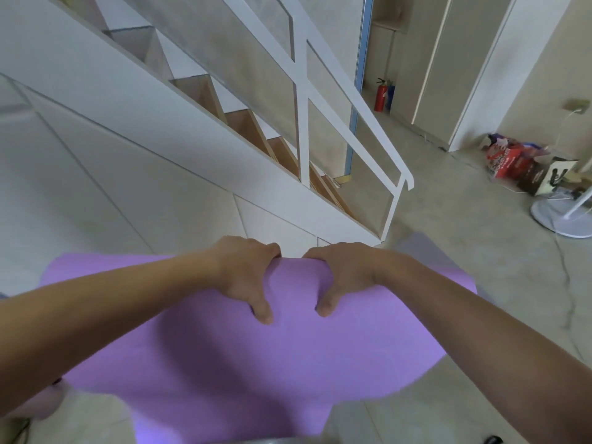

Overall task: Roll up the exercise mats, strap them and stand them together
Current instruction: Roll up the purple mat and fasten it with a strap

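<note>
A purple exercise mat (224, 357) is held up over the floor (464, 251), beside a white staircase (192, 123). Its far edge is gripped by the left hand (248, 272) and the right hand (344, 272), side by side, fingers curled over the edge and thumbs pressed on the near face.

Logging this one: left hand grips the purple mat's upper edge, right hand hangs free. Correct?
Not quite. The head view shows the right hand also gripping the upper edge of the purple mat, close beside the left hand.
</note>
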The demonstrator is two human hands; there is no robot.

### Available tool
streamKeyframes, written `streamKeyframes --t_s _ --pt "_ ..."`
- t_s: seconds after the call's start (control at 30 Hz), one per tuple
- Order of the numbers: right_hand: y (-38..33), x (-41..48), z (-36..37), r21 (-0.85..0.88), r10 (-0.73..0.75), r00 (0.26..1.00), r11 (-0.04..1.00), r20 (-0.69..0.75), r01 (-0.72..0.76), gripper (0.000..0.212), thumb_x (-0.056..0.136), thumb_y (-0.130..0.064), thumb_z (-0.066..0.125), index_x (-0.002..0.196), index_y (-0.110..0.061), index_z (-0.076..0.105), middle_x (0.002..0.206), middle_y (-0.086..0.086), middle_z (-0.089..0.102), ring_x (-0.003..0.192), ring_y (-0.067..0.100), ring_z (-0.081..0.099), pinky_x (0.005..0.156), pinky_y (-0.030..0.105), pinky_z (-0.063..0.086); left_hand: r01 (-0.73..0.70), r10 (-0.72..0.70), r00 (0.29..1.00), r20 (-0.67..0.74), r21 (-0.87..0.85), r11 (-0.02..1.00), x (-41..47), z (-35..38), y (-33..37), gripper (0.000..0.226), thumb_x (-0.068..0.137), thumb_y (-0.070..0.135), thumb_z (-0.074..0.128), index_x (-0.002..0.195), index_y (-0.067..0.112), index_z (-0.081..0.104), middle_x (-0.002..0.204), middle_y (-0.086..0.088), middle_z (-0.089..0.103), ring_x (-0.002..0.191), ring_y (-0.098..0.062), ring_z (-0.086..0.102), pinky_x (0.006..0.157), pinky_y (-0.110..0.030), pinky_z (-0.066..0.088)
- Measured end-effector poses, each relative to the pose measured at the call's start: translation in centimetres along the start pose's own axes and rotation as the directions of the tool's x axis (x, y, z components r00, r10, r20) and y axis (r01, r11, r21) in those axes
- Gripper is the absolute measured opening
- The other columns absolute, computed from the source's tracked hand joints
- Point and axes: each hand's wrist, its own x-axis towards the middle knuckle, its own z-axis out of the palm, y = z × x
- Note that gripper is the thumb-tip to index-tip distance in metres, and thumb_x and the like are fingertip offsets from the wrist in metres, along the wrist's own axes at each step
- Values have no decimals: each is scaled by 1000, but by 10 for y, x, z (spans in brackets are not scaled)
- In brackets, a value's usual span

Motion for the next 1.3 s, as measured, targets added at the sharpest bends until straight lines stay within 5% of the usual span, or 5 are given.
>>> streamKeyframes --t_s 0.23,0.6,0.73,1.03,1.3 --pt "-9 6 29 -389 -175 970 916 -169 97 113 50 -71 78 145 -39 24 128 -8 52 111 20 54 90 40 46 162 67 949 308 -661 733 0 13 -25 69 52 29 93 113 15 66 101 0 77 91 -25 75 86 -48 59" --pt "3 6 29 -10 -28 994 1000 110 29 97 49 -63 83 133 -52 37 127 -20 54 115 13 56 98 43 47 -1 40 991 130 -290 957 2 32 -2 82 49 63 85 117 34 51 107 16 62 95 -13 62 85 -33 54" --pt "-4 4 47 -387 -126 991 916 -36 103 128 49 -73 78 150 -35 9 141 -6 42 124 22 48 101 43 43 110 46 968 247 -580 807 9 39 -22 74 50 46 92 113 25 62 104 9 72 90 -14 72 83 -41 60" --pt "15 5 23 81 -10 960 997 280 -13 61 44 -54 87 97 -40 62 96 -18 68 90 10 66 80 35 52 -38 190 960 203 -583 812 7 66 7 93 39 61 94 120 37 55 111 22 67 100 -4 67 90 -30 56" --pt "7 3 51 -364 -115 987 919 115 149 119 44 -72 80 144 -41 23 133 -12 46 121 17 48 100 39 42 194 191 916 353 -806 559 13 82 -2 71 58 27 92 122 15 62 109 -5 75 99 -29 73 91 -51 57"
